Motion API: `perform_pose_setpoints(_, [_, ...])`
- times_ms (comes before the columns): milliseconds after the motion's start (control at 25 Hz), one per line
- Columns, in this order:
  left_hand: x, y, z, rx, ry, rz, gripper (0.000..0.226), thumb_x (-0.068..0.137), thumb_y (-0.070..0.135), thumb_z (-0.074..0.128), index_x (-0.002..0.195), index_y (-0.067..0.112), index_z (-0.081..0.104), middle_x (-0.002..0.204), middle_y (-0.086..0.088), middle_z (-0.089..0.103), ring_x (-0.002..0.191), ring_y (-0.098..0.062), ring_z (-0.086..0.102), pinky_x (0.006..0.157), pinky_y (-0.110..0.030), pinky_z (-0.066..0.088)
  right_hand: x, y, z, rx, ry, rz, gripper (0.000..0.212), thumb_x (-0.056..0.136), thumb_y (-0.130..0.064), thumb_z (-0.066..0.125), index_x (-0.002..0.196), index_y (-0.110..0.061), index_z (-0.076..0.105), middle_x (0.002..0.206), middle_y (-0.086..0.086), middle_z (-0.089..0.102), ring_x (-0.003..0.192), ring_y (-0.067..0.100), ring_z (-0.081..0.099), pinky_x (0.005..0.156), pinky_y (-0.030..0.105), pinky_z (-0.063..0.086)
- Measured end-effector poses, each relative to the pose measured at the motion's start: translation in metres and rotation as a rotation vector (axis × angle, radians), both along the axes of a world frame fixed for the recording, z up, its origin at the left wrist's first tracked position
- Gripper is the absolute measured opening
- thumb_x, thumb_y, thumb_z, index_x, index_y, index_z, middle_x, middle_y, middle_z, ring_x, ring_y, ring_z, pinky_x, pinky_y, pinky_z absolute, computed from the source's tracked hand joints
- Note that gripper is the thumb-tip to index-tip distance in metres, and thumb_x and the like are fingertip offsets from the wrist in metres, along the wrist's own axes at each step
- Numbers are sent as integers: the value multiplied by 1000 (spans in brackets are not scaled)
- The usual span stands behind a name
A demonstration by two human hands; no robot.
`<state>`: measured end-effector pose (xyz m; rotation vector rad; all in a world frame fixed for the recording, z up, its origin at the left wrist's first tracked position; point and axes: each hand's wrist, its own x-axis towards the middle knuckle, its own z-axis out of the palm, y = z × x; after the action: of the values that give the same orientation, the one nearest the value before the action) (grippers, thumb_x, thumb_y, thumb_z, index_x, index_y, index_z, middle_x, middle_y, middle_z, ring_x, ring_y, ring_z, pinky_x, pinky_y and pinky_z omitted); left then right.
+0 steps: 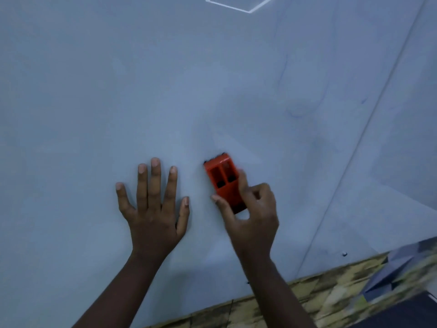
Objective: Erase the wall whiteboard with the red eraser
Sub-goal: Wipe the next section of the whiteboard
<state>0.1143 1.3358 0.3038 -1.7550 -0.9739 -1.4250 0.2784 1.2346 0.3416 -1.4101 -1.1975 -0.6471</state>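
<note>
I am looking down through the head camera at a pale grey-blue whiteboard [165, 79] that fills nearly the whole frame. In the lower middle of the frame my left hand [153, 209] lies flat against the board, fingers straight and spread, holding nothing. Just to its right, apart from it, my right hand [250, 214] grips the red eraser [224, 183]: the thumb presses its left edge and the fingers curl round its right side. The eraser sits slightly right of centre in the lower half of the frame, its long axis tilted a little to the left, and its open plastic back with two dark recesses faces me. A dark strip of pad shows at its top end, against the board. Faint blue marker traces [295, 112] smear the board to the upper right of the eraser. A thin seam or frame edge [369, 121] runs diagonally down the right side. At the top edge, a bright white outline [238, 4] is reflected. The lower right corner shows a patterned yellowish floor [319, 297], blurred, and a dark shape I cannot identify.
</note>
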Motion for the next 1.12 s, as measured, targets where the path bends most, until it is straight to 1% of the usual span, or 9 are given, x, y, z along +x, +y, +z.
perform_pose_setpoints(120, [-1,-1,1,8,20,-19,72,106,39,51,167,11,27,177,-16,9,164,-34,9,128,-66,4,25,0,37,40,219,30,70,82,-67,70,146,-42,54,94,-7,49,84,16,60,70,43,59])
perform_pose_setpoints(240, [0,-8,2,4,-30,-72,64,105,34,57,162,11,41,172,-17,26,162,-32,19,127,-64,10,40,-6,13,54,388,64,72,81,-70,70,146,-48,48,90,-9,44,81,12,60,71,47,60])
perform_pose_setpoints(400, [24,-26,26,46,-53,-102,50,102,32,61,149,16,60,155,-9,54,141,-30,46,109,-56,28,36,-15,-27,4,280,66,71,87,-61,70,151,-41,46,94,-10,43,85,18,57,72,44,58])
perform_pose_setpoints(560, [57,-25,88,76,-117,-73,50,105,35,55,152,16,57,159,-10,49,149,-30,38,111,-54,24,73,-6,24,54,163,4,68,87,-66,66,147,-37,53,93,-9,46,83,14,55,65,29,54])
perform_pose_setpoints(720, [76,-15,116,84,-154,-6,56,107,34,52,158,14,46,166,-12,39,158,-29,27,116,-58,22,153,-15,46,116,330,38,70,83,-66,72,146,-38,56,90,-5,50,76,11,62,65,37,59])
perform_pose_setpoints(840, [79,-12,115,96,-140,42,59,107,32,51,161,12,42,168,-13,34,161,-25,21,116,-63,23,213,-31,42,185,503,93,75,78,-58,75,144,-28,57,89,3,56,78,10,64,67,12,52])
perform_pose_setpoints(920, [80,-12,113,99,-135,54,59,107,31,50,161,11,40,169,-13,31,163,-21,14,116,-65,23,239,-36,49,186,556,143,76,76,-55,77,143,-24,60,92,1,60,82,5,64,69,6,49])
perform_pose_setpoints(1040, [83,-13,114,105,-124,80,59,107,31,48,162,9,39,169,-14,30,163,-20,12,118,-65,22,247,-29,67,221,570,154,75,79,-55,77,144,-23,60,93,1,60,77,-4,60,68,10,51])
perform_pose_setpoints(1120, [83,-12,113,109,-121,98,59,107,30,47,162,8,38,169,-16,31,163,-23,15,118,-64,22,229,-23,73,226,548,127,73,81,-59,76,144,-25,59,90,2,56,75,1,60,66,22,55])
